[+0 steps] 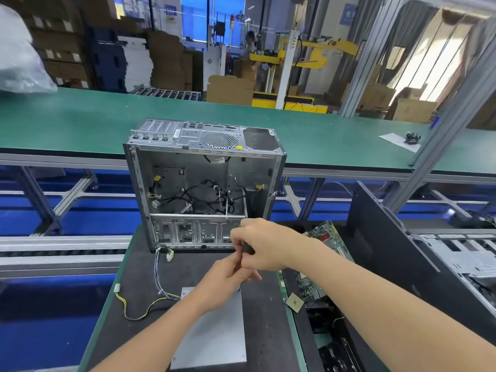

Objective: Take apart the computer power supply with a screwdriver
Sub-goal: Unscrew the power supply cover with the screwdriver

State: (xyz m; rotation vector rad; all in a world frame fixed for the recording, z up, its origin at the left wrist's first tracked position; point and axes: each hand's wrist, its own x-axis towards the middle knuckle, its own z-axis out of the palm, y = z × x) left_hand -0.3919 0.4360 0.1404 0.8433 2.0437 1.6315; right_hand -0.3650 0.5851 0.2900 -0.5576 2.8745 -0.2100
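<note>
The power supply (214,336), a flat grey metal box, lies on the dark mat in front of me, with a bundle of coloured cables (150,299) running off its far left corner. Above its far edge my right hand (264,244) grips the black handle of a screwdriver (248,249) held roughly upright. My left hand (228,280) pinches the screwdriver lower down, where a bit of orange shows, and hides the tip. My left forearm covers part of the box.
An open, gutted computer case (204,183) stands upright just beyond the power supply. To the right lie circuit boards (326,237), a loose processor chip (295,302) and a dark side panel (389,251). A green conveyor bench (80,122) runs across behind.
</note>
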